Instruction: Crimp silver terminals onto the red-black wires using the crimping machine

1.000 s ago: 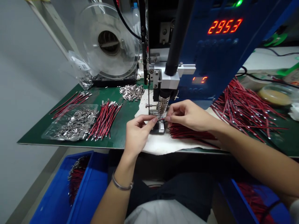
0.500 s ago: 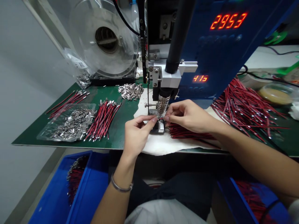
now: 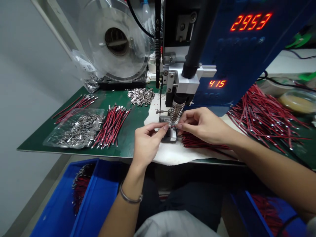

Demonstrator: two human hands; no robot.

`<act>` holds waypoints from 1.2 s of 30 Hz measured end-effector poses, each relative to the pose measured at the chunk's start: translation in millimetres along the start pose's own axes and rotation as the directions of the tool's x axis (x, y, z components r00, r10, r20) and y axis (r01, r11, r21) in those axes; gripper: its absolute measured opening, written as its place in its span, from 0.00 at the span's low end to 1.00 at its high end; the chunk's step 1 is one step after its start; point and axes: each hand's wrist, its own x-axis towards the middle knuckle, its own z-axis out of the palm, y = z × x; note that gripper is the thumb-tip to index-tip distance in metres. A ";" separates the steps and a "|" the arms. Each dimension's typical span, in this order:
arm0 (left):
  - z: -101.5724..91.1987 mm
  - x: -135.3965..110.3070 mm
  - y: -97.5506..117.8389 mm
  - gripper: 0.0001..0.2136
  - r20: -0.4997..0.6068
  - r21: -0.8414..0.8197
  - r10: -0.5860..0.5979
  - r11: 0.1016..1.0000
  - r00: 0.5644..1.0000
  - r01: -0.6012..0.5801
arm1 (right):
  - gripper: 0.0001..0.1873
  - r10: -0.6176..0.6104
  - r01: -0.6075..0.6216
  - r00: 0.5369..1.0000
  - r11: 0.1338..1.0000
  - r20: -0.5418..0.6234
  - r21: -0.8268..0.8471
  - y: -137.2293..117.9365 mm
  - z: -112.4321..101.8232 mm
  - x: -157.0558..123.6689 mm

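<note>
My view swings slightly left, while my left hand (image 3: 146, 144) and right hand (image 3: 207, 126) stay at the metal fixture (image 3: 173, 134), so the work seems steady. Fingertips sit close together there; I cannot tell whether they clamp anything. The coiled nozzle (image 3: 177, 111) crowds them from 12 o'clock. From the fixture, a red wire bundle (image 3: 195, 141) lies at 3 o'clock, loose metal parts (image 3: 80, 130) at 9.
</note>
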 end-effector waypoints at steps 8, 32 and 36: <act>0.0 -0.9 -0.4 0.08 0.010 -0.019 0.020 1.000 1.000 -0.019 | 0.05 -0.014 0.013 1.000 1.000 -0.021 -0.028 -1.7 0.9 -2.0; 0.1 -1.3 1.1 0.06 0.025 -0.063 0.046 0.997 0.999 -0.045 | 0.06 0.001 -0.001 0.999 1.000 -0.053 0.001 -0.8 3.5 -3.1; -0.6 -1.0 0.1 0.06 0.029 -0.066 0.053 0.997 0.998 -0.051 | 0.06 0.003 -0.004 0.999 1.000 -0.046 -0.008 0.3 3.7 -3.1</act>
